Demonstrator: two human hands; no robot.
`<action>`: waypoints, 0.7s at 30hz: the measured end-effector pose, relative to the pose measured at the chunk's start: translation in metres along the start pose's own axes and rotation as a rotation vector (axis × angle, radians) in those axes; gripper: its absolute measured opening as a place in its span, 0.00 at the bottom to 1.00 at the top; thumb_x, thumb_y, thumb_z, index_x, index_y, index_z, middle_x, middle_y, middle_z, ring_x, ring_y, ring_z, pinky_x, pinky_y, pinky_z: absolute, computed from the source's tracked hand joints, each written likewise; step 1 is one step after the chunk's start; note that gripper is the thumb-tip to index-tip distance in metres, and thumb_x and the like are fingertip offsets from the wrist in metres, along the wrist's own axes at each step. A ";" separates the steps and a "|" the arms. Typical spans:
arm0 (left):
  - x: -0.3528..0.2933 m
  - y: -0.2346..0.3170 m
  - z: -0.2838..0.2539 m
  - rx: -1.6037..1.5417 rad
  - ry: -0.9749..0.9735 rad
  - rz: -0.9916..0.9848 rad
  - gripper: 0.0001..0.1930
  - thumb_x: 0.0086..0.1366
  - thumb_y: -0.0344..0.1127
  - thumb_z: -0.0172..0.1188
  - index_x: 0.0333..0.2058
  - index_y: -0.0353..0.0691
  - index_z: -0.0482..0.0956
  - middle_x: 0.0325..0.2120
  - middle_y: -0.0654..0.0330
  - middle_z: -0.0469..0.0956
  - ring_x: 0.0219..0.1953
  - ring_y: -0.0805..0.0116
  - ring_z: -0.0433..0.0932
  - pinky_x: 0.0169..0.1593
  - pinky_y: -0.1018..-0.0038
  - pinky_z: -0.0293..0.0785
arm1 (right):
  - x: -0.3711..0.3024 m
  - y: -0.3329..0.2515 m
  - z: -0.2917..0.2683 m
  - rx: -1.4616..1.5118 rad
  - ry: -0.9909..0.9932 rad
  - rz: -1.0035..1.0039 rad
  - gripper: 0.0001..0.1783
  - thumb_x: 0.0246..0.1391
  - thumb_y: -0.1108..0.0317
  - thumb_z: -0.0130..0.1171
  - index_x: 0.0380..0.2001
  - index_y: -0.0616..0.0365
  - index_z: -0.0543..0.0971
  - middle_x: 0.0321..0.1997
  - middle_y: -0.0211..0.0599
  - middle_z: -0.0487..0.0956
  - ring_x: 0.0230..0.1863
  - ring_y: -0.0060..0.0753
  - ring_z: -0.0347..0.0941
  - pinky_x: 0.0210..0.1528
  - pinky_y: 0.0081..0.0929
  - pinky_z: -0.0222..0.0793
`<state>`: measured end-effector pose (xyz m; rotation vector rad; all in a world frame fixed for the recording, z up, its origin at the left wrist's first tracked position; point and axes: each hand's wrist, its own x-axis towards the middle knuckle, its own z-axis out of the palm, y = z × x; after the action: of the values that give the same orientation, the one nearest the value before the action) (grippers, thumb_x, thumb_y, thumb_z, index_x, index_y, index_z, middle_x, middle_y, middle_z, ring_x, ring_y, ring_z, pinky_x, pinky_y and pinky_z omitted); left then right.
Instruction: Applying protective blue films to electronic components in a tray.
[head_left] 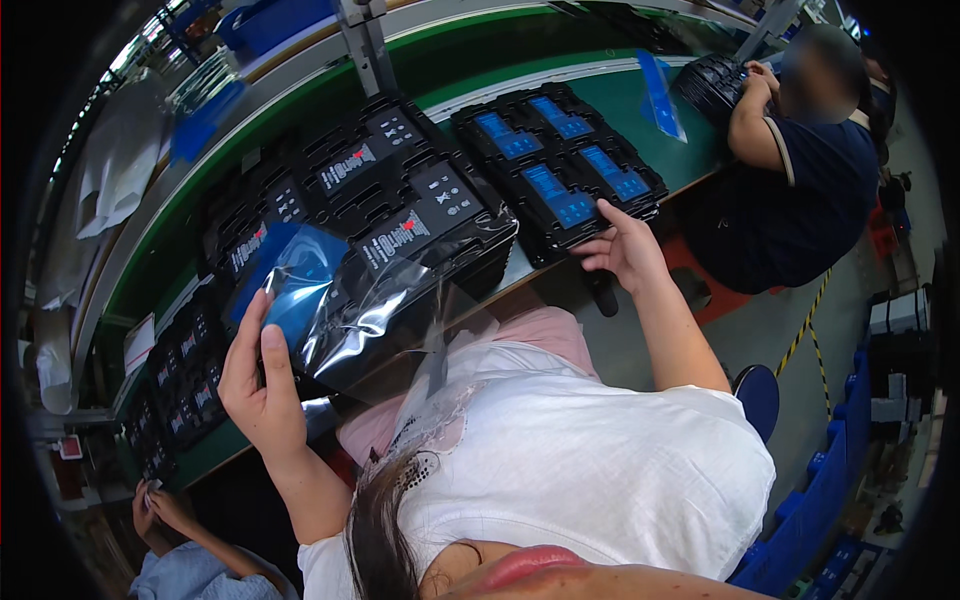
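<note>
My left hand point(262, 392) pinches the edge of a clear plastic film point(370, 310) that has a blue part point(300, 275). The glossy film drapes over the near side of a stack of black trays point(480, 255), which hold dark flat battery-like packs point(395, 232) with white and red print. My right hand point(632, 255) is at the near edge of another black tray point(545, 235), thumb over the rim and fingers below it. In that tray lie several packs with blue faces point(560, 197).
More black trays with packs point(185, 375) line the green bench to the left. A blue strip point(660, 95) lies near the back right. One co-worker point(800, 180) sits at the right beside black trays point(710, 85); another person's hands point(155, 505) show at the lower left.
</note>
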<state>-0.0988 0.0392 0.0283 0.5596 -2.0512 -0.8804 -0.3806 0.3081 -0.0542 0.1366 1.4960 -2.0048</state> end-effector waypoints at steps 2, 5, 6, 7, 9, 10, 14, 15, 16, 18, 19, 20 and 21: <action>-0.001 0.001 0.002 0.040 0.017 -0.001 0.15 0.64 0.31 0.53 0.47 0.30 0.75 0.41 0.51 0.78 0.45 0.67 0.76 0.50 0.75 0.68 | -0.013 -0.007 0.005 -0.549 0.146 0.060 0.21 0.52 0.57 0.59 0.28 0.69 0.72 0.16 0.41 0.76 0.15 0.31 0.74 0.14 0.24 0.67; -0.001 0.000 0.005 0.064 0.030 0.032 0.15 0.64 0.32 0.53 0.47 0.30 0.75 0.41 0.51 0.78 0.44 0.67 0.76 0.50 0.75 0.68 | -0.025 -0.007 0.005 -1.314 0.020 0.033 0.21 0.52 0.55 0.59 0.20 0.66 0.72 0.14 0.37 0.74 0.13 0.27 0.72 0.13 0.20 0.64; -0.001 0.001 0.005 0.065 0.028 0.014 0.15 0.63 0.32 0.53 0.47 0.30 0.75 0.41 0.50 0.78 0.44 0.67 0.76 0.50 0.74 0.68 | -0.029 -0.006 0.010 -1.304 0.029 -0.075 0.21 0.52 0.56 0.59 0.19 0.66 0.73 0.14 0.35 0.73 0.15 0.25 0.71 0.17 0.21 0.65; 0.000 0.000 0.005 0.063 0.026 0.008 0.15 0.63 0.32 0.53 0.47 0.30 0.75 0.41 0.50 0.78 0.44 0.67 0.76 0.50 0.74 0.68 | -0.028 -0.004 0.014 -1.308 0.029 -0.070 0.21 0.52 0.56 0.59 0.19 0.66 0.73 0.14 0.35 0.73 0.15 0.25 0.71 0.17 0.21 0.65; 0.001 -0.003 0.004 0.062 0.028 0.035 0.15 0.63 0.32 0.53 0.47 0.30 0.75 0.41 0.50 0.78 0.44 0.67 0.76 0.50 0.75 0.68 | -0.023 0.000 0.022 -1.146 0.012 -0.632 0.18 0.53 0.58 0.59 0.22 0.65 0.74 0.15 0.35 0.74 0.18 0.25 0.72 0.22 0.21 0.67; 0.001 -0.001 0.004 0.058 0.034 0.019 0.15 0.63 0.31 0.53 0.47 0.30 0.75 0.41 0.50 0.78 0.44 0.67 0.76 0.50 0.75 0.67 | -0.020 0.002 0.028 -1.148 0.010 -0.631 0.18 0.53 0.58 0.59 0.22 0.65 0.74 0.15 0.35 0.74 0.18 0.25 0.72 0.22 0.21 0.67; 0.001 0.001 0.002 0.066 0.044 0.030 0.15 0.63 0.31 0.53 0.47 0.31 0.75 0.41 0.51 0.78 0.44 0.68 0.76 0.50 0.76 0.67 | -0.004 0.016 0.042 -1.440 -0.243 -1.093 0.24 0.48 0.58 0.59 0.49 0.54 0.72 0.55 0.44 0.68 0.58 0.48 0.62 0.57 0.45 0.56; 0.002 0.000 0.003 0.058 0.024 0.021 0.15 0.63 0.31 0.53 0.47 0.31 0.76 0.41 0.51 0.78 0.44 0.68 0.76 0.50 0.76 0.67 | 0.001 0.030 0.036 -1.547 -0.260 -1.027 0.31 0.48 0.55 0.59 0.55 0.52 0.68 0.61 0.44 0.64 0.63 0.49 0.56 0.62 0.51 0.49; 0.001 0.001 0.003 0.057 0.008 0.009 0.14 0.63 0.30 0.53 0.47 0.32 0.76 0.41 0.52 0.78 0.44 0.68 0.76 0.49 0.76 0.68 | -0.001 0.039 0.035 -1.608 -0.227 -1.074 0.33 0.48 0.54 0.59 0.57 0.51 0.65 0.62 0.44 0.62 0.64 0.48 0.55 0.62 0.52 0.48; 0.001 0.002 0.003 0.070 0.016 0.016 0.14 0.63 0.31 0.53 0.47 0.32 0.76 0.41 0.52 0.78 0.43 0.68 0.76 0.49 0.76 0.68 | -0.005 0.046 0.037 -1.665 -0.199 -1.124 0.37 0.47 0.54 0.59 0.60 0.50 0.62 0.64 0.44 0.60 0.65 0.48 0.53 0.63 0.53 0.46; 0.001 0.001 0.003 0.080 0.015 0.027 0.14 0.63 0.31 0.53 0.46 0.32 0.76 0.41 0.52 0.78 0.43 0.68 0.76 0.49 0.76 0.68 | -0.007 0.045 0.037 -1.699 -0.195 -1.088 0.38 0.48 0.54 0.59 0.61 0.50 0.60 0.65 0.44 0.59 0.66 0.48 0.52 0.63 0.53 0.47; 0.001 0.001 0.003 0.083 0.017 0.015 0.14 0.63 0.30 0.53 0.46 0.32 0.76 0.41 0.52 0.78 0.43 0.68 0.76 0.49 0.75 0.68 | -0.008 0.044 0.038 -1.733 -0.188 -1.051 0.39 0.48 0.53 0.59 0.62 0.50 0.59 0.65 0.44 0.58 0.66 0.48 0.52 0.63 0.53 0.47; 0.001 0.000 0.002 0.086 0.013 0.014 0.14 0.63 0.30 0.53 0.46 0.32 0.76 0.41 0.52 0.78 0.43 0.68 0.76 0.49 0.75 0.68 | -0.012 0.040 0.040 -1.730 -0.191 -1.047 0.39 0.48 0.53 0.59 0.62 0.50 0.59 0.65 0.44 0.58 0.66 0.48 0.52 0.63 0.53 0.47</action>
<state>-0.1009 0.0391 0.0281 0.5959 -2.0863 -0.7812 -0.3389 0.2706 -0.0681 -1.6896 2.8152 -0.4370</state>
